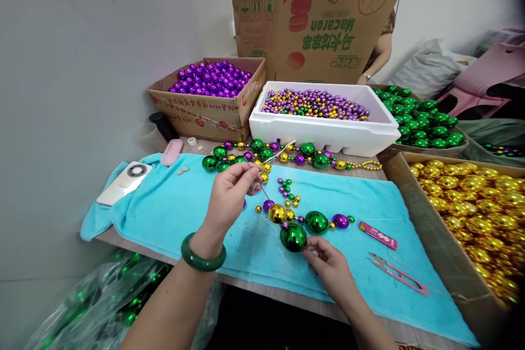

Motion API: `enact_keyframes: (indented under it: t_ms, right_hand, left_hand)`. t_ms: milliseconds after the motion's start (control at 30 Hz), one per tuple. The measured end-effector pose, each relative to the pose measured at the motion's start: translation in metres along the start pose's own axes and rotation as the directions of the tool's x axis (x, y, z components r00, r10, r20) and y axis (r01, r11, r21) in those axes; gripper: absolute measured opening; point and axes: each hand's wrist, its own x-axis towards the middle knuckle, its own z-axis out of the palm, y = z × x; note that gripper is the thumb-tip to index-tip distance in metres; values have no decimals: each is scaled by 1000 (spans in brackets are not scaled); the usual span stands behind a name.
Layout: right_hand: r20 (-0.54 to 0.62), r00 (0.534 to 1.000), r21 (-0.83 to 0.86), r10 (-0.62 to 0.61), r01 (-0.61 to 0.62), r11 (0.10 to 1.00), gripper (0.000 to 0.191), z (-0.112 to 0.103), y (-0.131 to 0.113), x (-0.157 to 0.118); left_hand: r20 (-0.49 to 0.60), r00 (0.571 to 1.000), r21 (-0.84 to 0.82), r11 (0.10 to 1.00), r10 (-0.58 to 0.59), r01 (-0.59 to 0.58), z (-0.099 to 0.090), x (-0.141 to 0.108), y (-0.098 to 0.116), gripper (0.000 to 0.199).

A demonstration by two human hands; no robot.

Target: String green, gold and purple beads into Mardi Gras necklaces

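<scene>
My left hand (233,191), with a green bangle (203,252) on its wrist, is closed in a pinch. From its fingertips a thin needle (264,192) slants down to a purple bead (268,206). My right hand (328,265) pinches at the edge of a large green bead (293,237); exactly what lies between its fingertips is partly hidden. Gold beads (277,213), another green bead (316,222) and a purple bead (340,221) form a strand on the blue towel (164,219). Pale thread loops below it. Small loose beads (284,188) lie just behind.
Finished-looking bead strands (320,160) lie along the towel's back edge. Behind stand a purple-bead carton (197,115) and a white foam box (320,134). Pink thread snips (400,274) and a pink packet (378,235) lie right, beside a gold-bead carton (435,246). A white phone-like device (123,183) lies left.
</scene>
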Motion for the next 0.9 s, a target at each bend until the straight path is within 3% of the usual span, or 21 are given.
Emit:
enact_keyframes:
  t_ms: [167, 333, 500, 667, 900]
  right_hand:
    - [32, 998, -214, -54, 60, 975, 11, -1, -6, 1]
    - [89, 986, -274, -142, 162, 948, 10, -5, -8, 0]
    - [-100, 962, -171, -255, 236, 957, 22, -3, -38, -2]
    - [43, 978, -1, -203, 203, 979, 29, 10, -68, 4]
    - [121, 976, 106, -178, 166, 980, 23, 13, -75, 5]
  left_hand:
    - [90, 996, 45, 999, 26, -30, 9, -2, 11, 16]
    - [153, 987, 40, 997, 59, -66, 20, -2, 13, 13]
    - [207, 974, 43, 994, 94, -105, 28, -3, 14, 12]
    - [203, 972, 29, 991, 122, -131, 36, -6, 17, 14]
    - [130, 979, -80, 985, 160, -150, 36, -5, 18, 17]
